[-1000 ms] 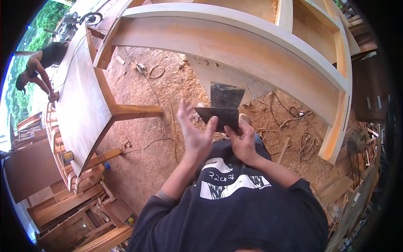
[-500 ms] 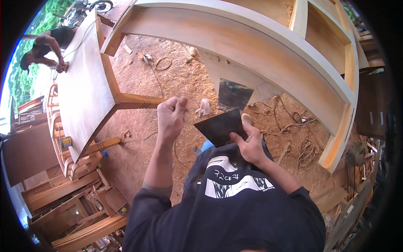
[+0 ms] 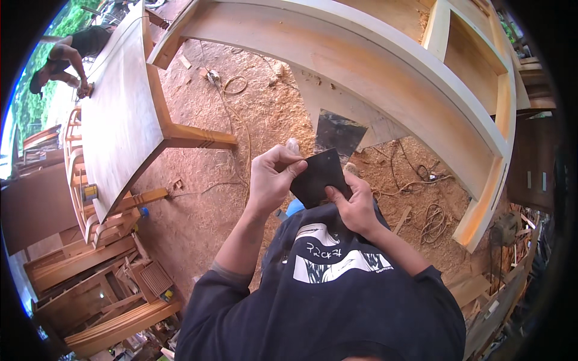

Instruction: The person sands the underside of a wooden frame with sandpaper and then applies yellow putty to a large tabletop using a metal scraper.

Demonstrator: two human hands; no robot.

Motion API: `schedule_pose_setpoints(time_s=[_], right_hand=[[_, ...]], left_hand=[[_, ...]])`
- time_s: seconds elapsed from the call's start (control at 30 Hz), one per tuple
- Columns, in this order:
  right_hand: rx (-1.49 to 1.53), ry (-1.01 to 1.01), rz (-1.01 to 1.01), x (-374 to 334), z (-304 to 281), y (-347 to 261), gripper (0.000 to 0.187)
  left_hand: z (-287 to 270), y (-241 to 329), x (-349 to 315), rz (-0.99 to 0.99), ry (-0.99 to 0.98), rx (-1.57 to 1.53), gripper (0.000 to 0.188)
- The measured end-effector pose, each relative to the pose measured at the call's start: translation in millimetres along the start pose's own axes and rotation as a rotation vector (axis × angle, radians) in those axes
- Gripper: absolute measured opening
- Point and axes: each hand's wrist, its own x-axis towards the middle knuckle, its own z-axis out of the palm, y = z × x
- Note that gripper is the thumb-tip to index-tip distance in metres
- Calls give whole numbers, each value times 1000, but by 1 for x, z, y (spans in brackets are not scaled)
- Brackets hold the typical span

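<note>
A black, roughly square sheet that looks like sandpaper (image 3: 317, 176) is held up in front of my chest. My left hand (image 3: 271, 180) pinches its left corner between thumb and bent fingers. On the opposite side, my right hand (image 3: 355, 204) grips the sheet with the thumb on top and the fingers behind, mostly hidden. Beyond it, a second dark sheet (image 3: 339, 131) lies on a pale board (image 3: 308, 96) on the ground.
A large pale wooden frame (image 3: 337, 66) spans the far right. At left stands a wooden table (image 3: 123, 108), where a person (image 3: 69, 57) works with a tool. A cord coil (image 3: 432, 222) lies on the shavings-strewn ground; wood pieces (image 3: 96, 271) are stacked at lower left.
My left hand has moved right and taken hold of the black sheet's left corner. The sheet has turned and risen slightly, while my right hand keeps its grip.
</note>
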Motion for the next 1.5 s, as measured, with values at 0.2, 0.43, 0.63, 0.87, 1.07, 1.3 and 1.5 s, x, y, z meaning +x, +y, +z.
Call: schedule_pose_setpoints(time_s=[0.2, 0.43, 0.63, 0.87, 1.07, 1.3, 1.5], right_hand=[[89, -15, 77, -5, 0, -15, 13], [67, -62, 41, -8, -2, -11, 14], [36, -119, -50, -10, -2, 3, 9], [151, 127, 87, -6, 5, -3, 13], [492, 19, 224, 1, 12, 7, 17], [483, -187, 210, 2, 6, 18, 27], [572, 226, 485, 20, -11, 50, 29]], left_hand=[[-2, -2, -1, 374, 301, 218, 10], [-18, 7, -2, -94, -104, 249, 12], [-28, -9, -3, -394, 36, -27, 50], [-10, -16, -22, -68, 273, 295, 51], [38, 13, -51, 312, -231, 1252, 77], [24, 14, -23, 250, -321, 1056, 57], [23, 17, 4, 406, -302, 1272, 54]])
